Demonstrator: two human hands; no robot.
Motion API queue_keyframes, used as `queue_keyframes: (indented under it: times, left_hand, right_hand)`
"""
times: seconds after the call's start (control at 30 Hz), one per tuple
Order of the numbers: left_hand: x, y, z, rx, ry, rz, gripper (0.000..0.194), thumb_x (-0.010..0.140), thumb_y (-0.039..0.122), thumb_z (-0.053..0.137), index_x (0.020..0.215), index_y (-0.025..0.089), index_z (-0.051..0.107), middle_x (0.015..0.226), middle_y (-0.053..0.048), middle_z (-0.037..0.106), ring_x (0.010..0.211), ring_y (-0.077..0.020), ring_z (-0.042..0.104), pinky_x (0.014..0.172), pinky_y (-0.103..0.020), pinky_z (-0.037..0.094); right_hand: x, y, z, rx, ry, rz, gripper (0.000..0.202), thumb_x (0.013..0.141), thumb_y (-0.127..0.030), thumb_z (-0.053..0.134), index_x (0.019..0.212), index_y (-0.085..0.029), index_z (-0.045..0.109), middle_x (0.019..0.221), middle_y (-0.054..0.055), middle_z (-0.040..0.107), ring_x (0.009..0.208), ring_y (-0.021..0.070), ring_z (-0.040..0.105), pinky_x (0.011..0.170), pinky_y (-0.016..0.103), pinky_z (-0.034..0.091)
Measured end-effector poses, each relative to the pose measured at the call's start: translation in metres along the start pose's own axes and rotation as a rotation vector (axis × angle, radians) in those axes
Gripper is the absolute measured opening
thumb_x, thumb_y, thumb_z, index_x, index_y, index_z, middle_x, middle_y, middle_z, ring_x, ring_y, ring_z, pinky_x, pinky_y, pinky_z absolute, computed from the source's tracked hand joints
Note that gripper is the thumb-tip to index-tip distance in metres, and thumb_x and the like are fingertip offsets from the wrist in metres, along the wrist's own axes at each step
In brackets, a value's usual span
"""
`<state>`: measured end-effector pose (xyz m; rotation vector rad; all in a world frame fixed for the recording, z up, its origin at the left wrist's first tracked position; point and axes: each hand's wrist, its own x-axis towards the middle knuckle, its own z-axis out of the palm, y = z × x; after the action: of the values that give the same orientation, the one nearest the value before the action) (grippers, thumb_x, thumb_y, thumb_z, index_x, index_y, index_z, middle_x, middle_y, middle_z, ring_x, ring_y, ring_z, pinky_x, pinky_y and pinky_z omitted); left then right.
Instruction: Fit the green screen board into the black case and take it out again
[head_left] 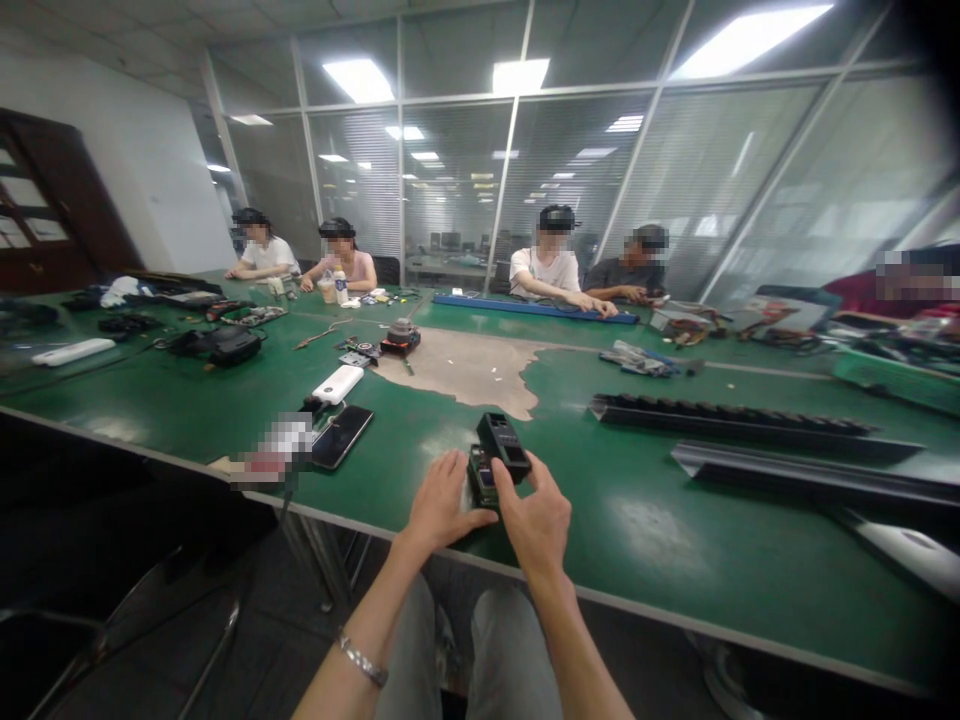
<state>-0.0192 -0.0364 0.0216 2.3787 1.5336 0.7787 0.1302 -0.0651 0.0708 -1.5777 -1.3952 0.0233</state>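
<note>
Near the table's front edge, my right hand (541,515) grips a black plastic cover (504,446) with rectangular openings between thumb and fingers. The cover is tilted over an open electronic device (481,478), whose dark base shows parts inside; whether the two touch I cannot tell. To the left of this base, my left hand (439,505) lies with fingers stretched out and the thumb spread along its near end. The fingertips come right up to the base's side; contact is unclear.
A phone (343,437) and a white power bank (337,385) lie left of my hands. Long black channels (817,475) are on the right. Ahead are a worn tan patch (472,365) and a round-topped component (401,336). Several people sit across the green table (615,530).
</note>
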Motion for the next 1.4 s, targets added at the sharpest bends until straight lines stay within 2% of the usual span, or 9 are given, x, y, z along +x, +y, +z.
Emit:
queue_keyframes:
  times: [0.1,0.23,0.33,0.43,0.63,0.9,1.13,1.27,1.4]
  left_hand:
    - [0.0,0.001,0.0,0.012,0.003,-0.008,0.092,0.077,0.065,0.062,0.145,0.012,0.032,0.154,-0.019,0.031,0.144,-0.0311,0.026,0.117,-0.049,0.025]
    - [0.0,0.002,-0.001,0.01,0.003,-0.008,0.082,0.081,0.063,0.059,0.144,0.016,0.034,0.154,-0.017,0.032,0.144,-0.0307,0.026,0.117,-0.05,0.025]
    - [0.0,0.003,-0.003,0.009,-0.008,-0.017,0.082,0.082,0.064,0.057,0.144,0.015,0.035,0.154,-0.017,0.032,0.143,-0.0308,0.027,0.117,-0.049,0.024]
    - [0.0,0.004,-0.005,0.018,-0.017,-0.017,0.084,0.082,0.066,0.055,0.143,0.011,0.037,0.153,-0.019,0.031,0.143,-0.0308,0.027,0.118,-0.047,0.024]
    - [0.001,0.005,-0.006,0.03,-0.026,-0.015,0.085,0.083,0.068,0.052,0.144,0.012,0.037,0.154,-0.019,0.031,0.143,-0.0308,0.027,0.117,-0.046,0.024]
    - [0.001,0.003,-0.003,0.045,-0.022,-0.014,0.084,0.082,0.068,0.053,0.143,0.012,0.039,0.153,-0.019,0.031,0.143,-0.0304,0.028,0.118,-0.046,0.023]
    - [0.002,0.003,-0.002,0.058,-0.025,-0.026,0.085,0.083,0.068,0.053,0.143,0.009,0.038,0.154,-0.02,0.031,0.143,-0.0305,0.028,0.118,-0.046,0.024]
    - [0.002,0.003,-0.003,0.063,-0.032,-0.032,0.087,0.083,0.069,0.052,0.143,0.007,0.038,0.154,-0.02,0.03,0.143,-0.0302,0.027,0.118,-0.044,0.023]
    - [0.002,0.003,-0.003,0.059,-0.035,-0.029,0.088,0.083,0.07,0.051,0.143,0.007,0.039,0.154,-0.021,0.03,0.143,-0.0311,0.027,0.118,-0.045,0.023]
  right_hand:
    - [0.01,0.014,-0.009,-0.032,0.068,0.018,0.056,0.085,-0.056,0.051,0.122,-0.016,0.06,0.113,0.013,0.067,0.103,0.0263,0.062,0.088,0.034,0.043]
    - [0.016,0.048,-0.014,-0.131,0.079,0.055,0.059,0.085,-0.057,0.049,0.121,-0.012,0.06,0.108,0.016,0.068,0.097,0.0282,0.063,0.085,0.037,0.044]
    - [0.014,0.07,-0.013,-0.168,0.062,0.096,0.061,0.084,-0.058,0.048,0.121,-0.011,0.059,0.105,0.017,0.068,0.093,0.029,0.063,0.083,0.037,0.044]
    - [0.01,0.082,-0.011,-0.188,0.047,0.123,0.06,0.084,-0.057,0.049,0.121,-0.011,0.059,0.103,0.016,0.068,0.091,0.029,0.063,0.081,0.037,0.044]
    - [0.007,0.087,-0.008,-0.198,0.039,0.108,0.054,0.086,-0.053,0.049,0.121,-0.013,0.058,0.106,0.015,0.068,0.092,0.0283,0.062,0.081,0.036,0.044]
    - [0.003,0.093,-0.009,-0.236,0.019,0.12,0.052,0.084,-0.049,0.051,0.117,-0.009,0.06,0.103,0.017,0.068,0.095,0.03,0.061,0.084,0.037,0.045]
    - [0.001,0.095,-0.006,-0.279,0.031,0.109,0.079,0.081,-0.058,0.053,0.131,0.004,0.048,0.119,0.028,0.06,0.11,0.0357,0.056,0.094,0.042,0.042]
    - [0.0,0.096,-0.006,-0.255,0.048,0.131,0.086,0.079,-0.061,0.054,0.136,0.002,0.044,0.123,0.027,0.059,0.111,0.0361,0.055,0.095,0.043,0.042]
    - [0.0,0.095,-0.008,-0.23,0.06,0.133,0.085,0.079,-0.061,0.054,0.136,0.001,0.045,0.122,0.025,0.06,0.111,0.036,0.056,0.094,0.042,0.043]
